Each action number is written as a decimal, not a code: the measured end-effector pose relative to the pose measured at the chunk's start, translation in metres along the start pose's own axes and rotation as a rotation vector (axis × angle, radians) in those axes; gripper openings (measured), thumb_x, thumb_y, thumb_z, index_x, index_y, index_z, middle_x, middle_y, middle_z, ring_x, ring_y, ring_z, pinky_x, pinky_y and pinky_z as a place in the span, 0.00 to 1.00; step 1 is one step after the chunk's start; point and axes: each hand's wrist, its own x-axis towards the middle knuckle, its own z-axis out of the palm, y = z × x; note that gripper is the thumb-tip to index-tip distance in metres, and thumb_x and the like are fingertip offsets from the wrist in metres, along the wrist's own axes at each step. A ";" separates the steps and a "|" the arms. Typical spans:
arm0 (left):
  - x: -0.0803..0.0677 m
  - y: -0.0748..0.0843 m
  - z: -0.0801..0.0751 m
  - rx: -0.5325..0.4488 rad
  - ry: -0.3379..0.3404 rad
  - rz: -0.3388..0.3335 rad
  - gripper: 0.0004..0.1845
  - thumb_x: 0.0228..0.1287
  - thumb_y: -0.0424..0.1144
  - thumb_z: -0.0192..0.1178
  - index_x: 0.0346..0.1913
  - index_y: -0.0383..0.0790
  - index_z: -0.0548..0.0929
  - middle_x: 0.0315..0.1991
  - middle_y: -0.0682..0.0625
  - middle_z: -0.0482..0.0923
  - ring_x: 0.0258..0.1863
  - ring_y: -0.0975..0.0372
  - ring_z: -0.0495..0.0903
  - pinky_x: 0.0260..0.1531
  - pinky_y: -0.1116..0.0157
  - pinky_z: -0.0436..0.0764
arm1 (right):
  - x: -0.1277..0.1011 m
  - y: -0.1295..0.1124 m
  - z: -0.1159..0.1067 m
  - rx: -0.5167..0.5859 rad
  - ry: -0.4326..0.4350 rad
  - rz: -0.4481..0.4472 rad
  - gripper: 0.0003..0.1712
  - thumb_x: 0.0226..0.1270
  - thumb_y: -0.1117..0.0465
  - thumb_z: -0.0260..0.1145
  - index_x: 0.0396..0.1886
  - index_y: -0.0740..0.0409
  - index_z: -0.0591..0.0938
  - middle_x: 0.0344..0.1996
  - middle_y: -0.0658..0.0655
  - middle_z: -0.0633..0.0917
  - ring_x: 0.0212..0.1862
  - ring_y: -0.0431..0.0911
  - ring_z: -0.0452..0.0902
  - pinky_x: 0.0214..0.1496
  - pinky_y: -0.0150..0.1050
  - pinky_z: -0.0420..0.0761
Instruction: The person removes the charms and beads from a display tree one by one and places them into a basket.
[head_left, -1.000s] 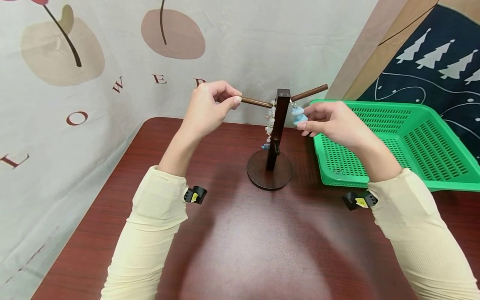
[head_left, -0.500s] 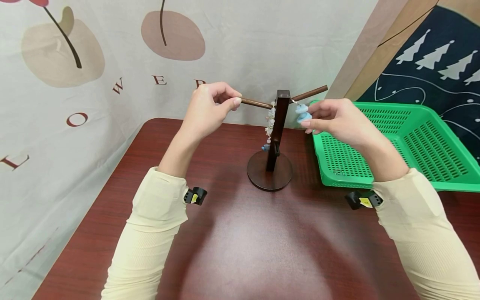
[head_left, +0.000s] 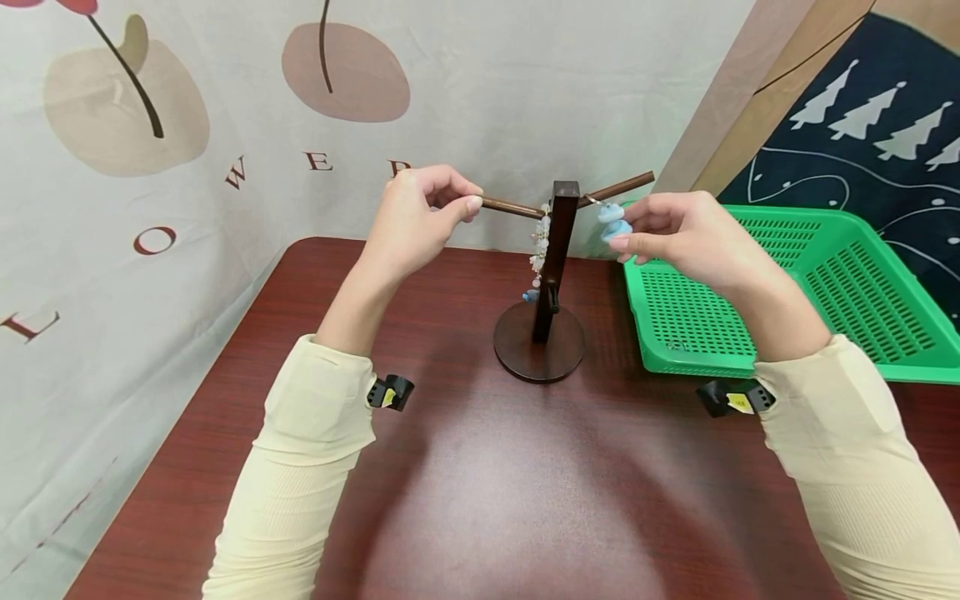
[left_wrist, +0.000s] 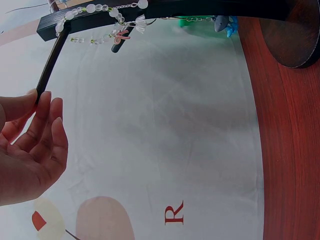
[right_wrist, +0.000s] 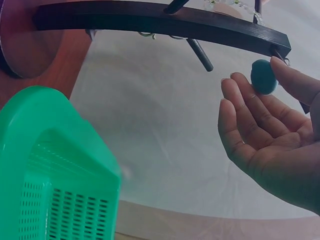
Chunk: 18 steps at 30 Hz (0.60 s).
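Observation:
A dark wooden stand (head_left: 562, 237) with a round base (head_left: 517, 346) rises from the table, with pegs on both sides. My left hand (head_left: 416, 221) pinches the outer end of the left peg (head_left: 513, 206) between thumb and fingertips. From that peg, close to the post, hangs a strand of clear and white beads (head_left: 540, 246) with a chain and a small grey-blue figure (left_wrist: 222, 23) at its bottom. On the other side my right hand (head_left: 697, 237) pinches a light blue charm (head_left: 612, 223). Its metal ring (head_left: 595, 200) overlaps the right peg (head_left: 626, 185) beside the post.
A green slotted basket (head_left: 787, 217) stands on the table to the right, partly beneath my right forearm. Lower on the post more short pegs (right_wrist: 200, 54) stick out. A printed cloth (head_left: 480, 83) hangs behind the reddish-brown table (head_left: 480, 500).
My right hand has moved right and slightly up, drawing the light blue charm outward from the post, its ring now slanting. The left hand keeps its place on the peg.

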 end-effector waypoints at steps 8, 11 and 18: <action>0.000 0.000 0.000 0.001 -0.001 -0.005 0.05 0.59 0.32 0.60 0.35 0.36 0.84 0.24 0.48 0.78 0.23 0.61 0.69 0.22 0.70 0.64 | -0.001 0.000 -0.004 0.010 0.009 -0.033 0.17 0.58 0.59 0.67 0.44 0.66 0.79 0.29 0.56 0.83 0.29 0.44 0.78 0.33 0.32 0.77; 0.000 0.000 0.000 -0.003 -0.001 -0.008 0.05 0.59 0.32 0.59 0.35 0.36 0.84 0.24 0.48 0.78 0.23 0.61 0.69 0.23 0.70 0.64 | -0.002 -0.001 -0.006 0.015 0.009 -0.041 0.16 0.58 0.60 0.67 0.43 0.65 0.79 0.28 0.55 0.83 0.29 0.44 0.78 0.32 0.31 0.77; 0.000 0.000 0.000 -0.012 0.001 -0.002 0.05 0.59 0.32 0.59 0.35 0.36 0.84 0.24 0.48 0.78 0.23 0.61 0.69 0.23 0.70 0.63 | -0.004 -0.002 -0.009 0.029 0.015 -0.044 0.17 0.58 0.61 0.67 0.44 0.66 0.79 0.28 0.55 0.83 0.29 0.43 0.79 0.34 0.31 0.78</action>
